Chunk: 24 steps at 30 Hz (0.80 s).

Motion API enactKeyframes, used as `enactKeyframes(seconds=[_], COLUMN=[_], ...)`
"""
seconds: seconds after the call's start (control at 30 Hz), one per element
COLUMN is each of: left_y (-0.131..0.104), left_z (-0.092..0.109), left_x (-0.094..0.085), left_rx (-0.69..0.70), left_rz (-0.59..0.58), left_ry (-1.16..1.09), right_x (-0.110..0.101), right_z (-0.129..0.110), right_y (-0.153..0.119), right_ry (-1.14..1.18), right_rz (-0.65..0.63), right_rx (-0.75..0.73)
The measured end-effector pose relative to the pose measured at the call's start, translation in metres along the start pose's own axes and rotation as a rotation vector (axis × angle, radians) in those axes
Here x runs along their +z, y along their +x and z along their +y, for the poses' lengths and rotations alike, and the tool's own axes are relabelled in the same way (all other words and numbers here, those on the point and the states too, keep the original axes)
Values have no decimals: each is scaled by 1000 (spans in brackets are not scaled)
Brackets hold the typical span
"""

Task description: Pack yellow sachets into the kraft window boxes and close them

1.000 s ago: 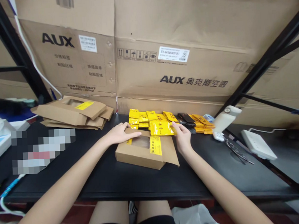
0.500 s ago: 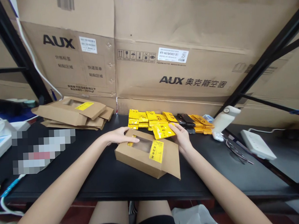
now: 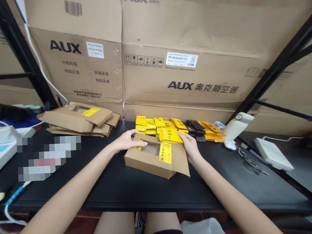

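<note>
A brown cardboard box (image 3: 145,162) with a clear window and a yellow label lies on the black table, its end flap sticking out at the right. My left hand (image 3: 127,141) grips the box's far left edge, thumb on top by the window. Between the fingers of my right hand (image 3: 189,145) is a yellow packet (image 3: 170,135), held just over the box's far right side. Behind it, rows of yellow packets (image 3: 159,122) stand beside black packets (image 3: 195,127) and orange packets (image 3: 212,128).
Flattened brown boxes (image 3: 78,120) are stacked at the back left. A white bottle (image 3: 237,125), glasses (image 3: 251,160) and a white power strip (image 3: 273,153) lie to the right. Large cartons (image 3: 208,70) form a wall behind the black table (image 3: 104,188).
The view has shifted slightly. The yellow packet in my right hand now sits lower and flatter, close against the box's far edge. Both hands keep their grips.
</note>
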<state>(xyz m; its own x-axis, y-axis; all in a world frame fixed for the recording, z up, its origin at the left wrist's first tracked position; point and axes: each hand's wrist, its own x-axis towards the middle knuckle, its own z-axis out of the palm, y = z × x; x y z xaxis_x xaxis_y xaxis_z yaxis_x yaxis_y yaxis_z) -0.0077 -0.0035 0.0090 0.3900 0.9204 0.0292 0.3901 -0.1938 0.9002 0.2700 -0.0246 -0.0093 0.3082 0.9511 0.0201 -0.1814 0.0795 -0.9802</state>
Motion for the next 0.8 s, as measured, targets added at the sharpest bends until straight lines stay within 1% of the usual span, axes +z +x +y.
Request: enactKeyframes(seconds=[0.13, 0.2, 0.4, 0.57, 0.67, 0.8], left_y=[-2, -1, 2, 1, 0, 0], left_z=[2, 2, -2, 2, 5, 6], left_x=[1, 1, 4, 6, 6, 5], left_rx=[47, 68, 71, 32, 32, 51], left_rz=[72, 83, 75, 97, 126, 151], left_ry=[88, 107, 32, -4, -18, -52], right_x=[-1, 0, 3, 5, 4, 3], right_z=[-1, -3, -6, -5, -5, -5], right_y=[-2, -3, -6, -7, -7, -4], right_ry=[-60, -71, -14, 1, 13, 27], right_rz=[-28, -46, -57, -89, -73, -13], right_rx=[-29, -38, -38, -49, -46, -34])
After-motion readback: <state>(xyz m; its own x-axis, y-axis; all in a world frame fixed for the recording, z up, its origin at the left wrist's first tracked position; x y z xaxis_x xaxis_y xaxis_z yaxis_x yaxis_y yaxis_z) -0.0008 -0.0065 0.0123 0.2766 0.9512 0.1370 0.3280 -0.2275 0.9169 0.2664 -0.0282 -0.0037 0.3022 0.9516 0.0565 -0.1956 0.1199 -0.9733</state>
